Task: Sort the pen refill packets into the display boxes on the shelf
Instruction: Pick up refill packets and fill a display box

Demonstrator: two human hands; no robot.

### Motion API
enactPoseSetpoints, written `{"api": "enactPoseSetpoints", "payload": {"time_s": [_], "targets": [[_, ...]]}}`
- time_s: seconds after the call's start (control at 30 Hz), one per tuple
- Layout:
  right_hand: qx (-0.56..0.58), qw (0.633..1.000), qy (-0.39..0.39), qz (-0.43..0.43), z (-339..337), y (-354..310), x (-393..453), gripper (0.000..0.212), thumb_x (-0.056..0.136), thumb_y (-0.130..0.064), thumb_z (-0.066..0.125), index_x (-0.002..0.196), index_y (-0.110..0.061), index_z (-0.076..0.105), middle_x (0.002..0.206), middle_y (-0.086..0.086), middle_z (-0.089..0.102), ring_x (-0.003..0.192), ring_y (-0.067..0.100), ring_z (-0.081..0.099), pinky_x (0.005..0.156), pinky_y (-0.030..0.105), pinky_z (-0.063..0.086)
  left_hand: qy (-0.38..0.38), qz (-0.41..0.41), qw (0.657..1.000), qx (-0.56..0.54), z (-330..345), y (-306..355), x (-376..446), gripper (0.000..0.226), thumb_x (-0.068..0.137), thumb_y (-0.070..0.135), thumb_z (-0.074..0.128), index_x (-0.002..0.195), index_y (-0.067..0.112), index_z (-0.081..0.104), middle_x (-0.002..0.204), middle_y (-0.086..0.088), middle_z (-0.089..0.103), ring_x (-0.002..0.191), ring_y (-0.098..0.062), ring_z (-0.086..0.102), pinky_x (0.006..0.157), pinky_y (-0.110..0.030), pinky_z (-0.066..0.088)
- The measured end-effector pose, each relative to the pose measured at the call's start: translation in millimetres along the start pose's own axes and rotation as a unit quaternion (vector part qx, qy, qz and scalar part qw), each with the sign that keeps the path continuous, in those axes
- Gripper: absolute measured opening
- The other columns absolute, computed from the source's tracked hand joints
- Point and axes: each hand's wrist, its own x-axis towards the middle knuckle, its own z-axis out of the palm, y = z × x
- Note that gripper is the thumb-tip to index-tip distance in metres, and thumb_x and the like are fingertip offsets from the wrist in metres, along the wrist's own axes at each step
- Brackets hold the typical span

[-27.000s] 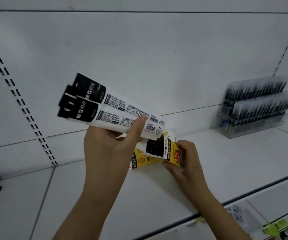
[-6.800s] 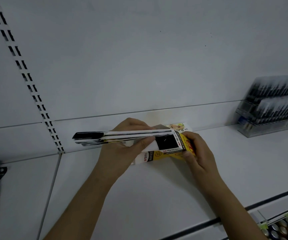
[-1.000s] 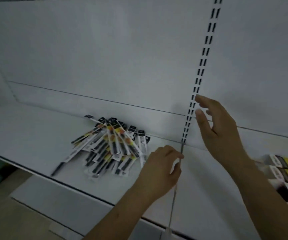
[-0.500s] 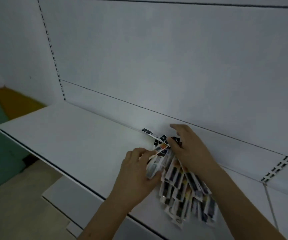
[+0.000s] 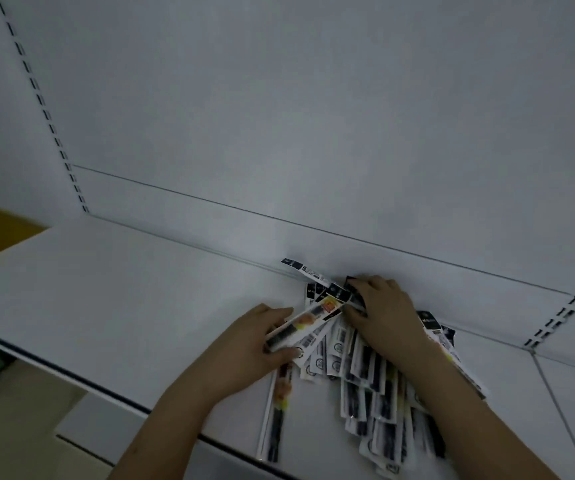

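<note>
A loose pile of pen refill packets [image 5: 369, 375], long narrow sleeves in white, black and yellow, lies on the white shelf [image 5: 123, 292] against the back panel. My left hand [image 5: 255, 344] grips one yellow-and-black packet [image 5: 308, 323] at the pile's left edge, thumb under it and fingers over it. My right hand [image 5: 383, 313] lies on top of the pile near the back wall, fingers curled onto the packets' black header ends. One packet [image 5: 274, 417] lies apart, pointing toward the shelf's front edge. No display box is in view.
The shelf's dark front edge [image 5: 71, 375] runs diagonally below my left arm, with a lower shelf and the floor beneath. Slotted uprights [image 5: 47, 112] stand at the left and at the right [image 5: 563, 313] of the back panel.
Both hands have settled onto the pile. My left hand has closed round a yellow-and-black packet and my right hand has pressed down on the packets near the wall.
</note>
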Motion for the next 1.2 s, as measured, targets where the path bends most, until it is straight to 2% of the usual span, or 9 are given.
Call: {"api": "enactPoseSetpoints", "payload": {"time_s": [0.13,0.2,0.3,0.47,0.63,0.77,0.93,1.07,1.2], "targets": [[0.002,1.0,0.008,0.018,1,6,3,0.039,0.091,-0.039,0.058,0.126,-0.023,0.061,0.127,0.002,0.057,0.117,0.025,0.047,0.092,0.035,0.039,0.011,0.023,1.0,0.015,-10,-5,9,0.024,0.09,0.028,0.067,0.113,0.021,0.068,0.099,-0.001,0.063,0.087,-0.006,0.057,0.075,-0.025,0.047],[0.017,0.999,0.037,0.018,0,7,4,0.031,0.088,-0.035,0.063,0.116,-0.021,0.066,0.119,0.001,0.062,0.111,0.025,0.051,0.088,0.035,0.04,0.022,0.015,0.999,0.038,-14,-6,12,0.016,0.089,0.021,0.066,0.104,0.016,0.07,0.092,-0.003,0.062,0.082,-0.01,0.058,0.076,-0.029,0.049],[0.031,0.998,0.054,0.024,-2,11,4,0.028,0.087,-0.031,0.066,0.113,-0.018,0.066,0.115,0.001,0.066,0.108,0.026,0.054,0.089,0.036,0.042,0.039,0.016,0.998,0.041,-16,-10,15,0.013,0.09,0.022,0.065,0.102,0.021,0.069,0.089,0.002,0.058,0.077,-0.007,0.057,0.071,-0.025,0.047],[0.027,0.999,0.029,0.005,0,13,5,0.042,0.092,-0.033,0.059,0.133,-0.024,0.056,0.121,0.003,0.065,0.117,0.024,0.051,0.096,0.035,0.041,0.061,0.007,0.996,0.058,-24,-22,13,0.01,0.089,0.023,0.059,0.09,0.018,0.067,0.078,0.005,0.053,0.069,-0.006,0.052,0.06,-0.017,0.034],[0.049,0.997,0.045,-0.034,1,16,6,0.036,0.091,-0.034,0.063,0.126,-0.024,0.06,0.119,-0.004,0.066,0.114,0.022,0.051,0.093,0.035,0.038,0.087,-0.034,0.994,0.049,-35,-29,10,0.015,0.094,0.026,0.055,0.084,0.018,0.064,0.071,0.004,0.061,0.062,-0.006,0.054,0.055,-0.02,0.037],[0.103,0.99,0.088,-0.048,-1,15,8,0.03,0.092,-0.027,0.063,0.121,-0.021,0.061,0.115,-0.004,0.064,0.11,0.019,0.048,0.089,0.031,0.037,0.14,-0.065,0.983,-0.096,-33,-14,10,0.016,0.099,0.014,0.048,0.099,0.022,0.062,0.077,0.004,0.068,0.06,-0.005,0.063,0.058,-0.016,0.049],[0.255,0.956,0.144,-0.007,-15,9,6,0.015,0.094,-0.031,0.061,0.106,-0.022,0.06,0.096,-0.014,0.056,0.092,0.006,0.045,0.077,0.007,0.033,0.145,-0.079,0.919,-0.358,-17,27,24,0.011,0.102,0.027,0.045,0.101,0.019,0.053,0.068,0.004,0.045,0.051,-0.001,0.043,0.048,-0.015,0.04],[0.37,0.918,0.145,0.013,-24,4,0,0.01,0.091,-0.035,0.064,0.093,-0.026,0.061,0.081,-0.004,0.063,0.076,0.015,0.059,0.066,0.025,0.046,0.106,-0.065,0.908,-0.399,-6,56,50,0.022,0.092,0.036,0.064,0.112,0.029,0.06,0.064,0.011,0.041,0.051,0.0,0.041,0.05,-0.016,0.039],[0.395,0.909,0.134,-0.015,-28,-1,-6,0.007,0.089,-0.034,0.067,0.091,-0.028,0.065,0.076,-0.008,0.064,0.071,0.011,0.063,0.064,0.024,0.05,0.095,-0.026,0.906,-0.412,-2,81,70,0.022,0.086,0.026,0.073,0.107,0.029,0.069,0.066,0.001,0.048,0.058,-0.006,0.053,0.056,-0.013,0.047]]}}
